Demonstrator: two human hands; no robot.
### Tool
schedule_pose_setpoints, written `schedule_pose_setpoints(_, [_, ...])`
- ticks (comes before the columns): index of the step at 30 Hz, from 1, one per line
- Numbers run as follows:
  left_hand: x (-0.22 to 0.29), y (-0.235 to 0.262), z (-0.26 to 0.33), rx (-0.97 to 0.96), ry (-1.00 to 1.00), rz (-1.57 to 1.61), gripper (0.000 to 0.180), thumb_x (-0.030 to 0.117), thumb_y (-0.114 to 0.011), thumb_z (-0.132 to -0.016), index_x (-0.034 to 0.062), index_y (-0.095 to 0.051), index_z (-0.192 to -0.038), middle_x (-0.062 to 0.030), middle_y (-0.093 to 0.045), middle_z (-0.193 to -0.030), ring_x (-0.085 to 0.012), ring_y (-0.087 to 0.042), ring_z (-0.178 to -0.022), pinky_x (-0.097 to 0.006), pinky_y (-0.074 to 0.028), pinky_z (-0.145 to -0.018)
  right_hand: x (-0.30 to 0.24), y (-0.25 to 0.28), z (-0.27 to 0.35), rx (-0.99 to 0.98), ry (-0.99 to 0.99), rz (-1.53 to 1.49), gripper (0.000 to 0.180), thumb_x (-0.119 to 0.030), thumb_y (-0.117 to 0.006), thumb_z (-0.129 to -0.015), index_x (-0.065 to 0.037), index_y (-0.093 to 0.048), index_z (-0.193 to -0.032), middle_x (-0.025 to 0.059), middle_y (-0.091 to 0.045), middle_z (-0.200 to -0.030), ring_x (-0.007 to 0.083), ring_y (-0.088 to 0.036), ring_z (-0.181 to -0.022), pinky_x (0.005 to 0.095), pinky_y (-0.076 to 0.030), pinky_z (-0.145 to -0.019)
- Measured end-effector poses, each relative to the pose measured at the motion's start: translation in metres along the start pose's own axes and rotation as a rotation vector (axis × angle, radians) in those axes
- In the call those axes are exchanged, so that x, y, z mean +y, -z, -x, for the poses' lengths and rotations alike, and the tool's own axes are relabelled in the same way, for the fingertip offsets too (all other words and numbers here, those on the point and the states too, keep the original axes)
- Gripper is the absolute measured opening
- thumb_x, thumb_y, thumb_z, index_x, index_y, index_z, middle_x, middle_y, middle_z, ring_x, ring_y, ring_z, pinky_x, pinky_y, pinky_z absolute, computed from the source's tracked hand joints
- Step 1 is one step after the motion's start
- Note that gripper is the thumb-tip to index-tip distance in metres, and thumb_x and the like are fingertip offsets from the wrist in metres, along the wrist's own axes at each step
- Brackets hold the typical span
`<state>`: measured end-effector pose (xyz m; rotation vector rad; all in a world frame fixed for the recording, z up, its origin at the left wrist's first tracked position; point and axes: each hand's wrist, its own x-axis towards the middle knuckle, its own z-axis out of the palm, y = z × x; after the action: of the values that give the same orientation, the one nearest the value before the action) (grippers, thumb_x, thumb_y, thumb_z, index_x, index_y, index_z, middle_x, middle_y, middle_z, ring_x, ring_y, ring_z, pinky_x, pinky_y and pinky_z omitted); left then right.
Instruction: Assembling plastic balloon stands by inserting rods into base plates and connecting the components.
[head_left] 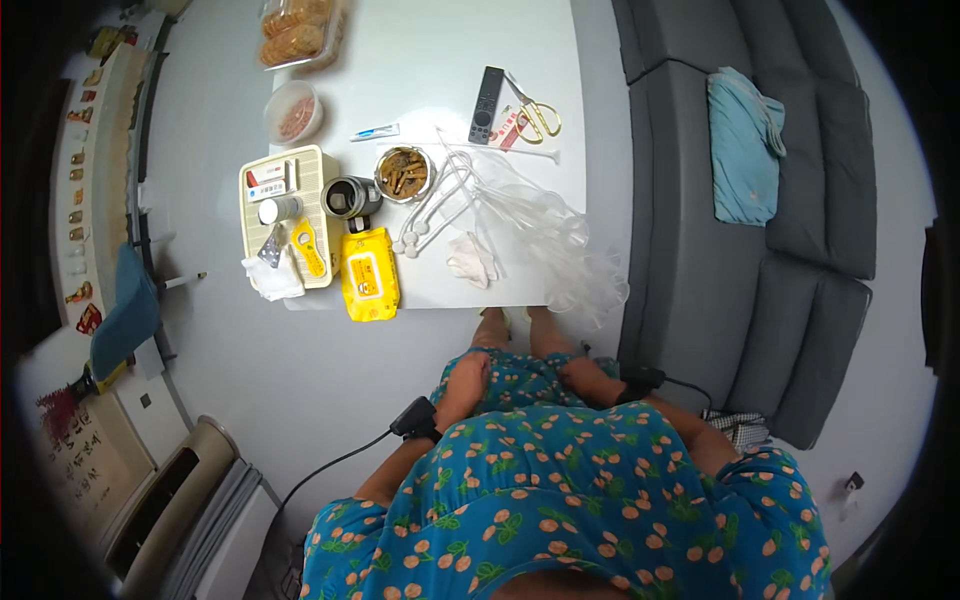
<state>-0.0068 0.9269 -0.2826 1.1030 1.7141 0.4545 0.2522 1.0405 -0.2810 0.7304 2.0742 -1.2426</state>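
Both my hands are down by my lap, against the blue patterned dress [560,450], below the table's near edge. My left hand [467,384] rests at the left thigh; its fingers are not clear. My right hand [588,378] is by the right thigh, its fingers smeared. Nearest them on the white table [430,60] are a yellow wipes pack [368,280], a crumpled tissue [468,262] and a heap of clear plastic strips [530,225] spilling over the edge. White cables [428,212] lie between the tissue and a bowl of cigarette butts [404,174].
A cream basket [326,215] holds boxes, a bottle and a cloth; a dark mug [346,198] stands beside it. Farther off are a tube [374,132], remote [487,105], gold-handled scissors [540,122], a tub [294,112] and a food box [297,30]. A grey sofa [672,200] lines the right.
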Motion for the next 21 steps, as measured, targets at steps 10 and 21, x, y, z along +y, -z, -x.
schedule_pose_setpoints(10, [0.058,-0.027,-0.002,-0.279,-0.196,0.361,0.004,0.009,-0.048,-0.087,0.0066,-0.049,-0.089,-0.0166,-0.055,-0.08,-0.0338,-0.056,-0.078,-0.038,-0.044,-0.07,0.023,-0.059,-0.026,-0.02,0.033,-0.406,0.023,-0.02,-0.051,-0.081,-0.002,-0.063,-0.087,0.0187,-0.063,-0.084,0.0375,-0.06,-0.08,0.0441,-0.047,-0.072])
schedule_pose_setpoints(21, [0.071,-0.078,-0.018,-0.492,-0.196,-0.324,0.02,0.018,-0.054,-0.08,0.0074,-0.054,-0.097,-0.0126,-0.059,-0.093,-0.0308,-0.056,-0.098,-0.041,-0.044,-0.084,0.024,-0.028,0.002,-0.127,0.16,-0.489,0.024,-0.021,-0.051,-0.081,-0.001,-0.063,-0.088,0.0193,-0.063,-0.087,0.0377,-0.061,-0.081,0.0446,-0.047,-0.071])
